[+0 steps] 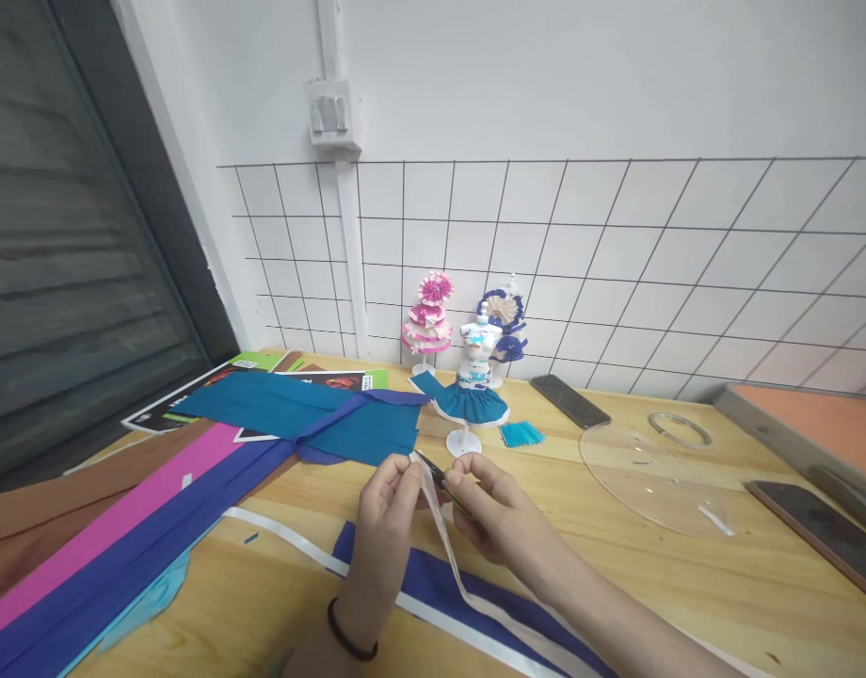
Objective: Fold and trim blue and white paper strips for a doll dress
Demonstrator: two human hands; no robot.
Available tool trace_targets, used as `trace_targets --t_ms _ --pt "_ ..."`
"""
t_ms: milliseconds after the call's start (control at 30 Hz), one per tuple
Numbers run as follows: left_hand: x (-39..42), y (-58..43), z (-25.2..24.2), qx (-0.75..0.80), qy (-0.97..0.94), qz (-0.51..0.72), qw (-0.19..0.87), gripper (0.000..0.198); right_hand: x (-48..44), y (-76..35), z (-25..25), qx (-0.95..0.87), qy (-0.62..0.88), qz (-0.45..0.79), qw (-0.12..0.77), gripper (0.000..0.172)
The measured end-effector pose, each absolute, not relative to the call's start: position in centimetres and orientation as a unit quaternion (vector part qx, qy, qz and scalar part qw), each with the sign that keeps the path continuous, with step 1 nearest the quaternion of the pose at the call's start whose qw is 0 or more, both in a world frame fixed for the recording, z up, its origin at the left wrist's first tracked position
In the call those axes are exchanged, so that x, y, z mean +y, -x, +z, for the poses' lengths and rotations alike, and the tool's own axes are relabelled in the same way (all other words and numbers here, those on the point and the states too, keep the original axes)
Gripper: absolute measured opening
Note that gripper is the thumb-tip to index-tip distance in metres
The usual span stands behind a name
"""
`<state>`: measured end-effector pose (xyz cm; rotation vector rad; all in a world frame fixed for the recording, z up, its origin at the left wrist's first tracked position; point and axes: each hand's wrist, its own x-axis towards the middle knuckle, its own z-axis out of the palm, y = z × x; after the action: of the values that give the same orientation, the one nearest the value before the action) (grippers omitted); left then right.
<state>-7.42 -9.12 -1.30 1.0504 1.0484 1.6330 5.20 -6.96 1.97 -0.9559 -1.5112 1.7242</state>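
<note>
**White ribbon, held at the scissors**

Risk: the ribbon (443,532) hangs slack and could twist, so a cut may run crooked. Left hand (389,508) raised off the table (687,584), fingers pinched shut on the ribbon's top end. Right hand (500,513) just beside it, fingers closed around small scissors (433,468), tips touching the ribbon

Bare wood (546,527) is lying open just right of your right hand (500,513); you are having free passage there up to the clear disc (651,476). Ahead of both hands, the mannequin stand (464,443) is blocking a straight reach. Left of your left hand (383,527), paper strips (122,537) are covering the table. A white ribbon (447,541) is hanging between your hands and trailing toward you.
</note>
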Motion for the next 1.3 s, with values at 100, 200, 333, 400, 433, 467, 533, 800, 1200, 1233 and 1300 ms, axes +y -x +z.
trace_targets --t_ms 100,200,333,400,433,467,533,800,1200,1233,1300 --pt "-9.1 7.4 -1.1 0.433 -0.423 0.661 0.443 0.024 -7.1 -5.1 2.0 -0.57 0.367 0.662 0.321 0.039" --pt "-9.1 7.4 -1.1 0.443 -0.426 0.659 0.434 0.025 -7.2 -5.0 2.3 -0.561 0.369 0.667 0.322 0.042" --pt "-9.1 7.4 -1.3 0.461 -0.427 0.662 0.407 0.026 -7.4 -4.8 2.5 -0.552 0.373 0.671 0.326 0.043" --pt "-9.1 7.4 -1.5 0.473 -0.425 0.667 0.389 0.027 -7.5 -4.7 2.4 -0.551 0.374 0.67 0.328 0.042" --pt "-9.1 7.4 -1.6 0.48 -0.423 0.669 0.377 0.028 -7.6 -4.7 2.4 -0.551 0.374 0.67 0.33 0.042" --pt "-9.1 7.4 -1.6 0.487 -0.421 0.672 0.365 0.029 -7.6 -4.6 2.3 -0.549 0.372 0.671 0.331 0.041" --pt "-9.2 7.4 -1.6 0.499 -0.418 0.675 0.346 0.031 -7.7 -4.5 2.1 -0.546 0.369 0.675 0.333 0.041" --pt "-9.7 7.3 -1.3 0.528 -0.417 0.666 0.322 0.032 -8.0 -3.9 2.0 -0.523 0.387 0.68 0.338 0.041" --pt "-9.7 7.1 -1.0 0.541 -0.412 0.662 0.316 0.032 -7.9 -3.7 1.6 -0.518 0.384 0.681 0.347 0.043" --pt "-9.8 7.1 -1.0 0.542 -0.41 0.662 0.316 0.032 -7.9 -3.7 1.6 -0.519 0.384 0.68 0.349 0.043" --pt "-9.8 7.1 -1.0 0.54 -0.407 0.664 0.319 0.032 -7.8 -3.7 1.5 -0.518 0.389 0.676 0.352 0.043"
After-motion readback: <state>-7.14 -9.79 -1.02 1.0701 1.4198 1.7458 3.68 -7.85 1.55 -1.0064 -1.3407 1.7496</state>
